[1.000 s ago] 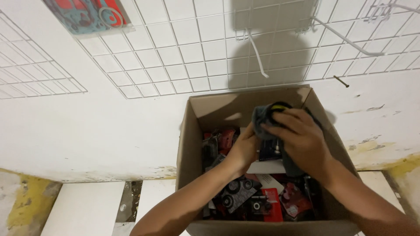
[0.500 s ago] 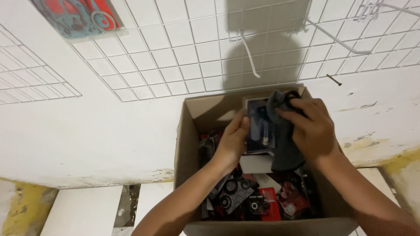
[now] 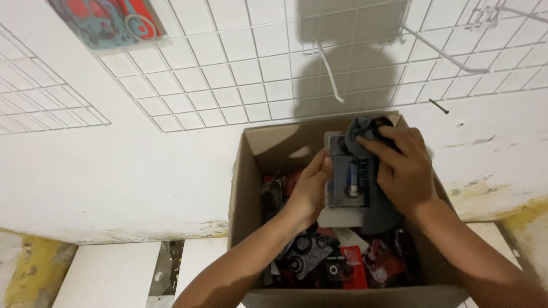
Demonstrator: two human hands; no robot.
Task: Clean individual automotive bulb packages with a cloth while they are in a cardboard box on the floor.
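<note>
While the wall [image 3: 142,171] and its wire grid [image 3: 240,74] filled most of my view, both hands worked over an open box [image 3: 242,188].

The box stood against the wall under the grid, where a red pack [image 3: 108,23] hung at upper left and bare hooks [image 3: 331,74] stuck out above. Inside it lay a jumble of red and black packs [image 3: 337,265]. Above those, the blister pack [image 3: 349,177] stood upright, long axis pointing up toward the hooks, held between the hands. My left hand [image 3: 311,188] pinched its left edge, thumb in front and fingers behind. My right hand [image 3: 402,168] pressed a dark cloth [image 3: 377,211] against its right side, fingers curled over the top. Both hands touched it; neither was nearer.
</note>
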